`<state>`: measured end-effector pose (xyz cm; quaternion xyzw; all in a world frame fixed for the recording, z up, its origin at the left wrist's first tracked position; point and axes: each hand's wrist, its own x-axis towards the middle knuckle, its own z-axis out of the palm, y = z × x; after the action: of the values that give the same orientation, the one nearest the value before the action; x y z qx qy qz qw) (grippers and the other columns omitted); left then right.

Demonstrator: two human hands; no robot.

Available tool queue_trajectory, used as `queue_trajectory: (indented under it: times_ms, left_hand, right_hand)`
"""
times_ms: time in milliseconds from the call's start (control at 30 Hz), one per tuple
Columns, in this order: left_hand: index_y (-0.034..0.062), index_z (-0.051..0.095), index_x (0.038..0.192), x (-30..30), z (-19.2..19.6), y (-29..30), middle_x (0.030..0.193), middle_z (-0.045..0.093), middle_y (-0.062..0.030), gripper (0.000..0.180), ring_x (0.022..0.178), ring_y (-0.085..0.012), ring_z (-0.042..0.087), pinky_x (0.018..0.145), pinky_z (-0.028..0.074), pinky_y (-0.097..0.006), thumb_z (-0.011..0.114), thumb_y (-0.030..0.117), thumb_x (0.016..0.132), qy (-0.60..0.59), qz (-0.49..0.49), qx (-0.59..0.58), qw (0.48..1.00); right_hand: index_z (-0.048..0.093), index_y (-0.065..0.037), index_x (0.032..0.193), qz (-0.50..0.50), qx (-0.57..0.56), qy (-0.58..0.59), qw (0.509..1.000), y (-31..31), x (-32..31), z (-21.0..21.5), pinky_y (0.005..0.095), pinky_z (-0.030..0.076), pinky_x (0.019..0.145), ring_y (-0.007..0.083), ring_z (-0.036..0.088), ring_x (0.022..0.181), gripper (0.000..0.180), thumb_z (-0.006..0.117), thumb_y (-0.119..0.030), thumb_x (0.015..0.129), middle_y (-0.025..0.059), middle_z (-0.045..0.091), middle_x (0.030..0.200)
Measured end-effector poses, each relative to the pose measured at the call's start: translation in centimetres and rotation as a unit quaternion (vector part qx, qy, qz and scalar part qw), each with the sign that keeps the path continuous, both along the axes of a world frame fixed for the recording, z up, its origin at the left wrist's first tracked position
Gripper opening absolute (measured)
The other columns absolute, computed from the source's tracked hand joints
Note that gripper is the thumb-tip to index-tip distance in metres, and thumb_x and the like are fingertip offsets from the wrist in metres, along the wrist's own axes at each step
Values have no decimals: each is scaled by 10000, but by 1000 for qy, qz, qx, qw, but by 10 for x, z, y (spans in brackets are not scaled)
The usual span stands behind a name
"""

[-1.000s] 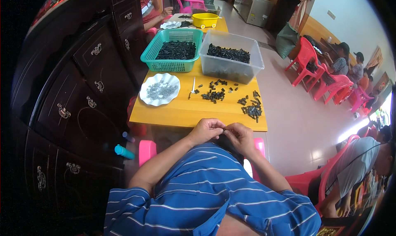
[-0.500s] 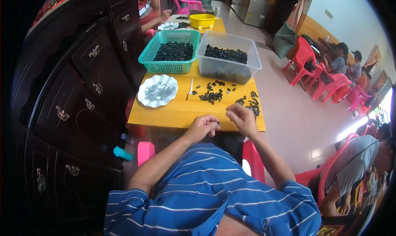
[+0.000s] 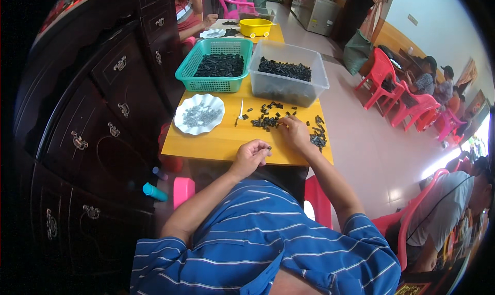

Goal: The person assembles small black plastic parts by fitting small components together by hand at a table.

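Note:
Close to the table's front edge, my left hand (image 3: 251,157) is closed on a small black part (image 3: 269,148), whose dark end shows at the fingertips. My right hand (image 3: 296,132) reaches over the table, fingers bent together at the right side of a loose pile of small black plastic parts (image 3: 265,121). What its fingertips pinch, if anything, is too small to make out. More black parts (image 3: 318,135) lie to the right of that hand. A white scalloped plate (image 3: 181,120) on the left holds many tiny clear or silvery pieces (image 3: 200,114). Between plate and pile lies a thin white tool (image 3: 241,109).
Behind the pile stand a green basket (image 3: 216,84) and a clear plastic bin (image 3: 289,95), both filled with black parts. A dark cabinet (image 3: 98,104) borders the left. Another person sits beyond the basket at a table with a yellow tub (image 3: 256,27). Pink chairs (image 3: 379,78) stand right.
My right hand has moved forward from near my left hand to the pile of black parts. My left hand stays nearly in place with its small part.

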<state>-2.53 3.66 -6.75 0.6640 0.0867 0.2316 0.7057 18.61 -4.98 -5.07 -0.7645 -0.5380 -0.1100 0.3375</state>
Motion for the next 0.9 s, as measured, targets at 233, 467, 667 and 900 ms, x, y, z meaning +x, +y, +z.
queue_trajectory:
  times_ms: [233,467,667,900]
  left_hand:
    - [-7,605,1064,1,-2,3,893,687,-58,125,647,-69,591,611,513,-211,581,84,982,-6,-1,-5,1000]
    - [-10,605,1039,0,1,3,890,696,-74,112,648,-74,599,621,526,-218,582,77,973,-1,12,-6,1000]
    - [2,613,1001,0,-2,7,867,699,-66,76,655,-75,625,617,542,-215,605,55,947,-15,25,-9,1000]
    - [6,634,1008,-1,-2,8,878,691,-46,88,654,-63,612,618,535,-203,618,57,937,3,42,-11,999]
  right_hand:
    - [728,-112,966,-2,-28,-10,1000,2,-2,2,455,545,741,352,679,846,159,659,-210,862,131,683,939]
    - [688,-90,898,5,-64,-40,997,3,-2,3,469,540,720,354,677,818,150,659,-234,867,136,672,910]
    - [658,-64,936,-3,-54,-1,999,-11,-6,7,442,548,706,349,685,776,133,664,-179,869,142,690,922]
    - [633,-21,980,123,7,358,925,-46,-49,27,248,516,613,95,636,682,109,676,-107,929,30,662,828]
